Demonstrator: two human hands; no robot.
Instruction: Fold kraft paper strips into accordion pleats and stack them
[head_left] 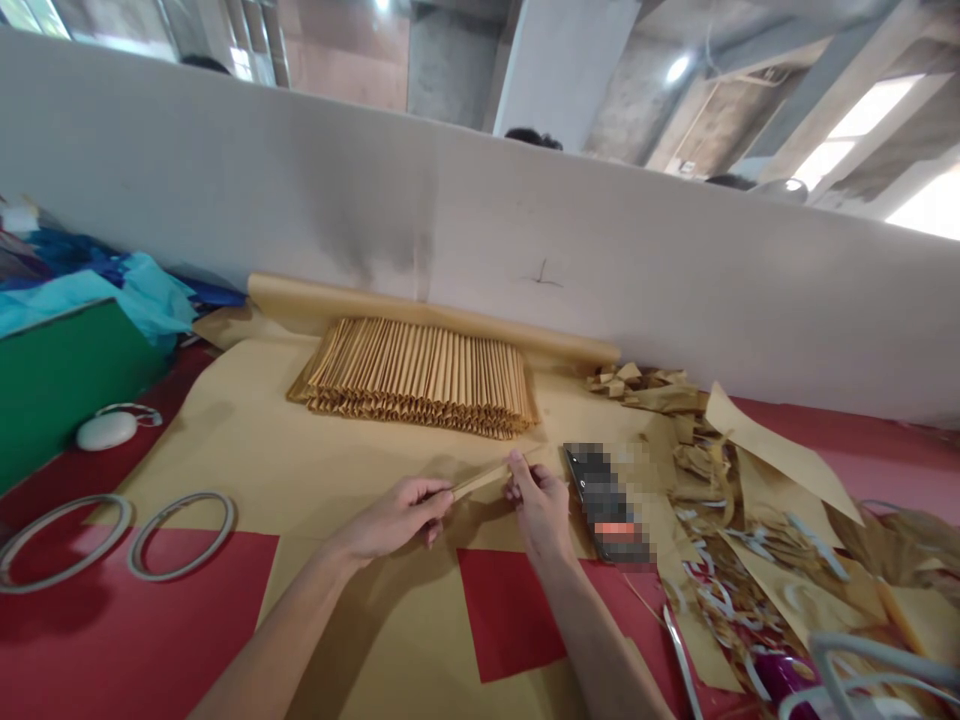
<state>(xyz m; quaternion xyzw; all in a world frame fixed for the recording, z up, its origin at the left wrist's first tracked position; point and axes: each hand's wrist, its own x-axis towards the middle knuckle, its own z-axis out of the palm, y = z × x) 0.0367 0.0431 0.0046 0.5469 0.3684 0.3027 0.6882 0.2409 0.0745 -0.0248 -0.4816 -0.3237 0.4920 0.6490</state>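
Observation:
A narrow folded strip of brown kraft paper [481,482] stretches between my two hands, above the table. My left hand [401,515] pinches its left end between thumb and fingers. At the other end, my right hand [538,495] grips the strip with thumb and fingertips. Just behind my hands stands a wide block of pleated brown paper [420,375], its many folds pressed close together. Flat brown paper [247,420] lies beneath it. A phone [607,505], its screen blurred out, is right beside my right hand.
A roll of brown paper [435,315] lies along the white partition [450,220]. Two pale rings [182,535], a white round device [106,431] and a green box [71,385] are left. Paper scraps [712,460], a metal blade-like tool [681,660] and a purple object [787,680] are right.

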